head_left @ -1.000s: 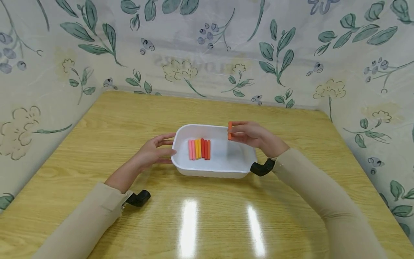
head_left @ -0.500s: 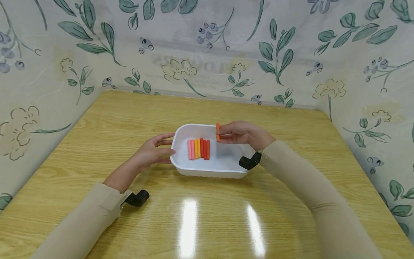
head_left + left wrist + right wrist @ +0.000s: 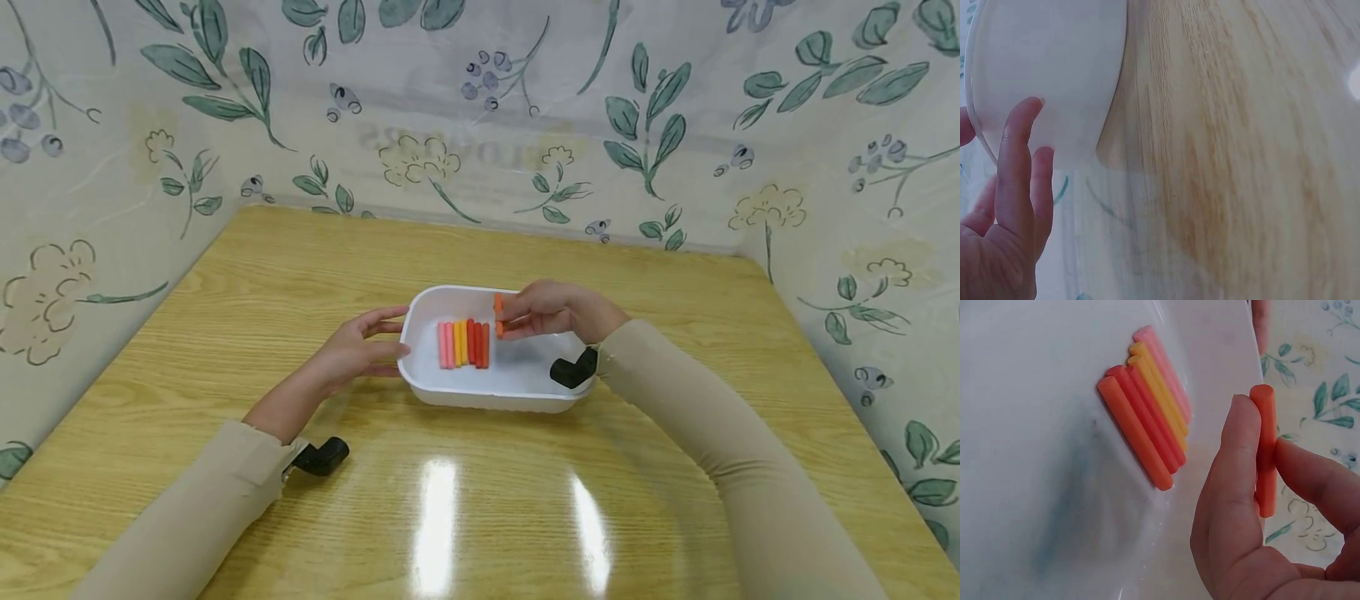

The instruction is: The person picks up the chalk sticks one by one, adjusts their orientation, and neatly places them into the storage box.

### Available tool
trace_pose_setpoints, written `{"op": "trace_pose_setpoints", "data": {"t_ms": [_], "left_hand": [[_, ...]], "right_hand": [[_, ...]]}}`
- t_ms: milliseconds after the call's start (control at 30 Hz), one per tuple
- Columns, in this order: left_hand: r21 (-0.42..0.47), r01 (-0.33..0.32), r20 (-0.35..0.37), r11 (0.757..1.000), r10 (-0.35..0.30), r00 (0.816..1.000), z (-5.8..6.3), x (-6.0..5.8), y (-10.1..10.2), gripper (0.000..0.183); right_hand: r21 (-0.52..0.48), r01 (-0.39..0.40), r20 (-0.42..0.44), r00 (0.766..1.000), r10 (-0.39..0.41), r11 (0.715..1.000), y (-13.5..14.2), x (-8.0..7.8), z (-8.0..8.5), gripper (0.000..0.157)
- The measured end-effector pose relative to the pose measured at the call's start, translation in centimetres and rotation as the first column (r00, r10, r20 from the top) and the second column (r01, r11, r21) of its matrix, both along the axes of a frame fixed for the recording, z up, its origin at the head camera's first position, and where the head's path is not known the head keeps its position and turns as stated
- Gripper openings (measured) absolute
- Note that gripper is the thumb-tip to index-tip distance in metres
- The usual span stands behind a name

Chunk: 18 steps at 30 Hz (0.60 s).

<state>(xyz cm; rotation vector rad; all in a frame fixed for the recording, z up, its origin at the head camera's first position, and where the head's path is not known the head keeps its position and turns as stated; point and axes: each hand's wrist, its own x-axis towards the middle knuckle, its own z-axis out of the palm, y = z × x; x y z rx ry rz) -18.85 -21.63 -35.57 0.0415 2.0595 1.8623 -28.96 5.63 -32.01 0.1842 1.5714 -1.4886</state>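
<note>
Thumb and fingertips of my right hand (image 3: pixel 553 310) pinch a short, smooth orange stick (image 3: pixel 1265 450), like a plain crayon. It stands nearly lengthwise with the row in the head view, just right of it, over a white plastic tray (image 3: pixel 536 371). Inside the tray a side-by-side row of similar sticks runs from pink (image 3: pixel 446 345) through yellow (image 3: pixel 460 343) and red (image 3: pixel 475 343) to another orange stick (image 3: pixel 485 346) at its right end. At the tray's left end, my left hand (image 3: pixel 348 350) touches the outer wall and rim with extended fingers (image 3: pixel 1016 162).
The tray stands mid-way on a wood-grain table (image 3: pixel 300 267). Behind and at both sides rises a leaf-and-flower patterned cloth (image 3: pixel 480 108). Black wrist mounts (image 3: pixel 321 457) stick out from both beige sleeves (image 3: pixel 675 417).
My right hand has moved left over the tray with the orange stick, then lower and closer to the row. My left hand stays at the tray's left end.
</note>
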Motion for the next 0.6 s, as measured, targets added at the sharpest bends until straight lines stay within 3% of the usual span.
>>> {"op": "trace_pose_setpoints", "data": {"t_ms": [100, 300, 600], "left_hand": [[0.004, 0.000, -0.005, 1.000, 0.000, 1.000, -0.1, 0.0, -0.1, 0.068], [-0.001, 0.002, -0.009, 1.000, -0.002, 1.000, -0.2, 0.0, -0.1, 0.068], [0.010, -0.009, 0.005, 1.000, 0.009, 1.000, -0.2, 0.1, -0.1, 0.069]], "right_hand": [[0.041, -0.042, -0.012, 0.999, 0.043, 0.998, -0.4, 0.1, -0.4, 0.028], [0.087, -0.107, -0.027, 0.994, 0.109, 0.990, -0.9, 0.0, -1.2, 0.003], [0.152, -0.144, -0.006, 0.989, 0.146, 0.978, -1.3, 0.0, -2.6, 0.004]]}}
